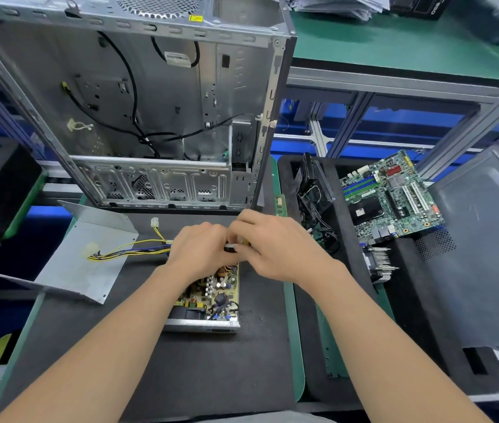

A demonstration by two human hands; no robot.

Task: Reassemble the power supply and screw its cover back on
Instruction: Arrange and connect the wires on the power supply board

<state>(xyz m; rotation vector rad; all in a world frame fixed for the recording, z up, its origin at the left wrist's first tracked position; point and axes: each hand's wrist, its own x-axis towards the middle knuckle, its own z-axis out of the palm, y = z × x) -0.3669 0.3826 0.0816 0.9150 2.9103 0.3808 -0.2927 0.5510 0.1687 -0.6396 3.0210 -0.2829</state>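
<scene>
Head view: the open power supply [208,296] lies on the dark mat [260,346] near the middle, its circuit board bare. Both hands meet over its far end: the left hand [197,250] and right hand [275,242] pinch a small dark part [230,248] between them; what it is cannot be told. Seat it squarely and keep the yellow wires [129,250] from being trapped. The loose cover [89,257] waits just left, beside the empty computer case [150,117] beyond.
</scene>
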